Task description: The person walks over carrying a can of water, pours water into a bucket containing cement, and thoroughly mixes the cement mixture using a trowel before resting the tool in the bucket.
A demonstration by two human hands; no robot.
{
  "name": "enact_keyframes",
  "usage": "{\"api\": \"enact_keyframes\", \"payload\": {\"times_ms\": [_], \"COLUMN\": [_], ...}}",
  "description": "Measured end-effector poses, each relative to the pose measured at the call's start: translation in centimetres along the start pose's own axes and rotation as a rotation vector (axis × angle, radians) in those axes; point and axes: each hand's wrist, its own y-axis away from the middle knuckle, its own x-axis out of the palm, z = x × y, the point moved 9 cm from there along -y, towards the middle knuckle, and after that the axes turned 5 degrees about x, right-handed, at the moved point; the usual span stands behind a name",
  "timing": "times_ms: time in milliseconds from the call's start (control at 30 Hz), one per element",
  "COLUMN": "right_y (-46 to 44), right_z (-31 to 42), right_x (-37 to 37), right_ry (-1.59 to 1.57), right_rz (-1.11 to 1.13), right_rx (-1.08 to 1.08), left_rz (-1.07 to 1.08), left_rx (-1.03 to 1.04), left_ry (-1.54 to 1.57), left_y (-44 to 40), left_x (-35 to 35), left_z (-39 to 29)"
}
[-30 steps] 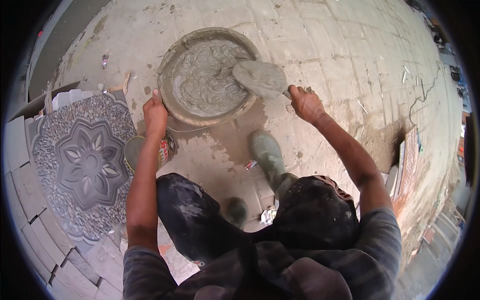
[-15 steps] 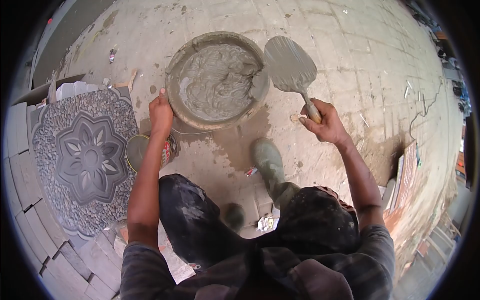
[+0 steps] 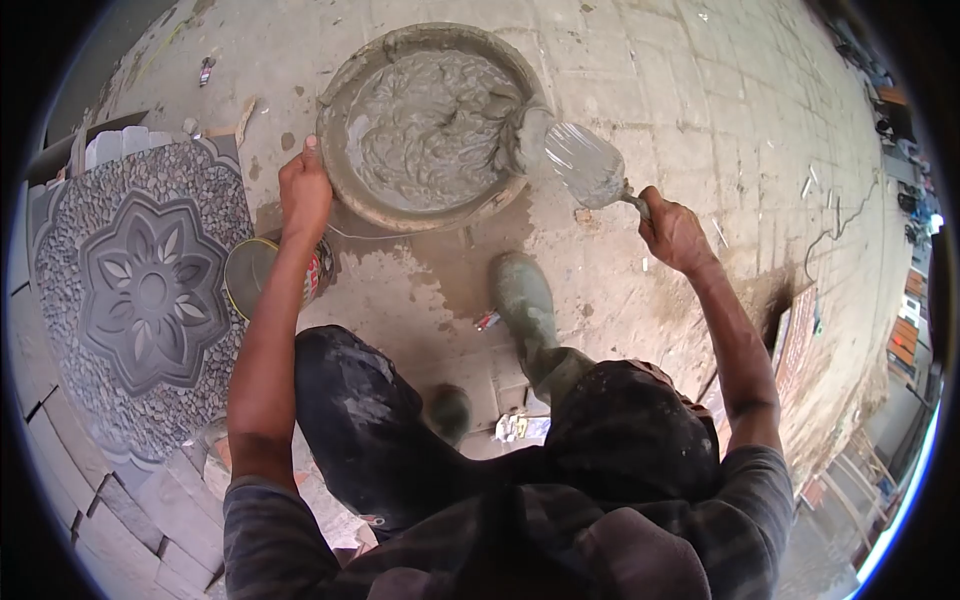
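A round basin point(image 3: 350, 205) of wet grey mortar point(image 3: 430, 130) sits on the floor in front of me. My left hand point(image 3: 304, 192) is closed on its left rim, thumb pointing away from me. In my right hand point(image 3: 676, 232) is the handle of a trowel point(image 3: 588, 170), the fingers wrapped round it. The trowel's broad blade is smeared with streaks of mortar and its tip meets a lump of mortar at the basin's right rim. How far the tip reaches into that lump is hidden.
A bucket point(image 3: 252, 278) stands beside my left forearm. Left of it lies a pebbled tile with a flower relief point(image 3: 152, 292), with stacked grey blocks point(image 3: 130, 510) around it. My boot point(image 3: 523, 295) is on the paved floor below the basin. A thin cable point(image 3: 840, 232) lies at right.
The trowel has turned so its blade tilts leftward against the mortar at the basin's right rim. My right hand has shifted slightly right. The whole view has shifted a little.
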Motion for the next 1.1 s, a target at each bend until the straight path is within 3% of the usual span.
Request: {"api": "enact_keyframes", "payload": {"times_ms": [133,200,333,400,467,500,667,800,833,867,967,1067,1100], "right_y": [0.1,-1.3,-7.8,-10.1,-12.3,-12.7,-9.5,-9.6,-9.0,-8.8,-8.5,-7.7,-7.0], "right_z": [-1.4,3.0,12.4,17.2,20.1,21.1,26.5,24.8,24.9,24.9,23.8,22.4,22.3], "right_x": [-7.5,-13.5,-18.8,-19.2,-17.3,-16.8,-14.0,-12.8,-13.6,-13.6,-14.4,-17.5,-18.5], "right_ry": [0.171,0.183,0.822,1.057,1.247,1.265,1.172,0.973,0.957,0.871,0.639,0.422,0.376], "right_rz": [-0.268,-0.447,-0.328,-0.362,-0.194,-0.111,0.179,0.365,0.572,0.596,0.634,0.448,0.301], "right_rx": [0.074,-0.088,-0.160,-0.317,-0.493,-0.461,-0.398,-0.362,-0.042,-0.024,0.074,0.144,0.050], "left_rz": [-0.006,-0.026,-0.066,-0.049,-0.060,-0.066,-0.064,-0.064,-0.058,-0.047,-0.034,-0.065,-0.076], "left_rx": [-0.055,0.007,0.074,0.112,0.115,0.115,0.126,0.128,0.086,0.079,0.067,0.077,0.094], "left_ry": [0.055,0.043,0.109,0.117,0.134,0.143,0.106,0.033,0.032,0.044,0.081,0.112,0.120], "left_y": [0.0,0.0,-0.3,-0.1,-0.7,-1.1,-0.7,-0.1,0.1,0.2,0.0,-0.4,-0.6], "left_x": [0.2,0.2,0.6,0.4,0.9,1.1,0.6,0.3,0.0,-0.1,0.3,0.7,1.0], "left_z": [0.4,0.2,1.0,0.1,1.0,1.6,0.7,-0.2,-0.3,-0.1,-0.1,0.6,1.0]}}
